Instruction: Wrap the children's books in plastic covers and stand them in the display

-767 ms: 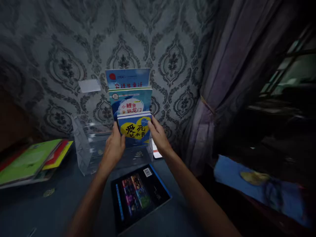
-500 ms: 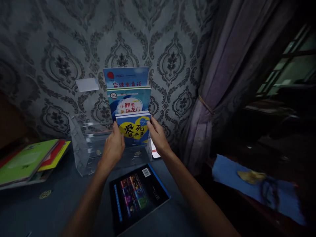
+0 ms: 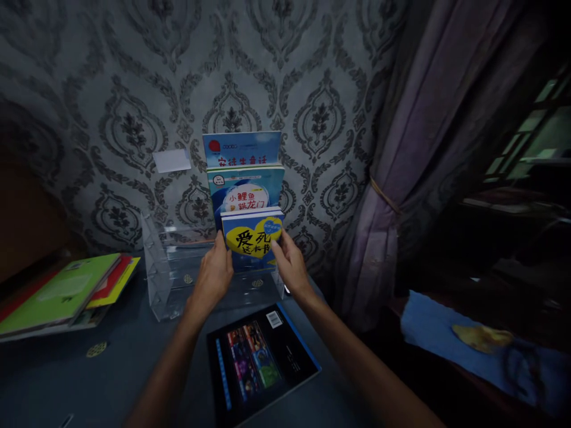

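Between my two hands are small blue books (image 3: 247, 235), the front one with a yellow heart and black characters on its cover. My left hand (image 3: 215, 267) grips their left edge, and my right hand (image 3: 289, 261) holds the right edge with the thumb on the front cover. They stand at the right end of a clear acrylic rack (image 3: 178, 261). Behind them rises a light-blue book (image 3: 245, 189) with a white oval on its cover. A taller blue book (image 3: 241, 148) with red characters stands at the back. Whether the small books rest on a tier is hard to tell.
A dark book (image 3: 263, 362) lies back cover up before the rack. Green, red and yellow books (image 3: 62, 291) are stacked at left. A patterned wall (image 3: 134, 119) stands behind, with a tied curtain (image 3: 370, 238) at right. Beyond it lies a blue cloth (image 3: 432, 327).
The view has shifted slightly, so everything sits further right and a little lower. My hands keep their hold on the small blue books, with hardly any movement against the rack.
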